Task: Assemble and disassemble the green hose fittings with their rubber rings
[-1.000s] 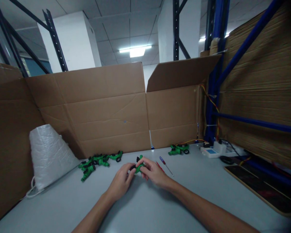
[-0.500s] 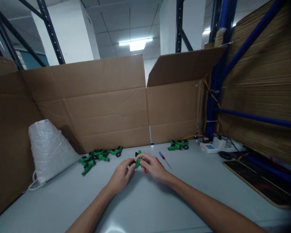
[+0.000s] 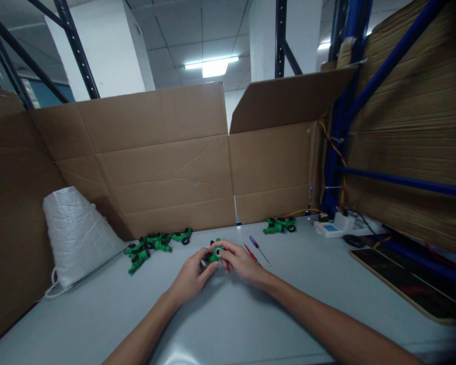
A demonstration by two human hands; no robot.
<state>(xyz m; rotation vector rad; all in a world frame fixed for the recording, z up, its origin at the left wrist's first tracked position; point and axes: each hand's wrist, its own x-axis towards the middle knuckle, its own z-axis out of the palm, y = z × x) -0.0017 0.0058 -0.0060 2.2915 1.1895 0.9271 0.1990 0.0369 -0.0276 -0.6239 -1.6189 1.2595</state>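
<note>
Both hands meet over the grey table (image 3: 228,314) around a small green plastic toy part (image 3: 214,253) with black wheels. My left hand (image 3: 192,276) pinches it from the left and my right hand (image 3: 240,262) grips it from the right. A pale round face of the part points toward me. A pile of similar green parts (image 3: 154,246) lies to the left, and a smaller green group (image 3: 279,224) sits farther right near the cardboard.
Two small screwdrivers (image 3: 259,249) lie just right of my hands. A white woven sack (image 3: 74,233) stands at the left. Cardboard walls (image 3: 167,162) close the back and left. A white device with cables (image 3: 336,227) and a dark board (image 3: 410,289) lie at the right.
The green part has been turned in my fingers, so a pale round end now faces me. My hands stay in about the same spot; the view shifted slightly.
</note>
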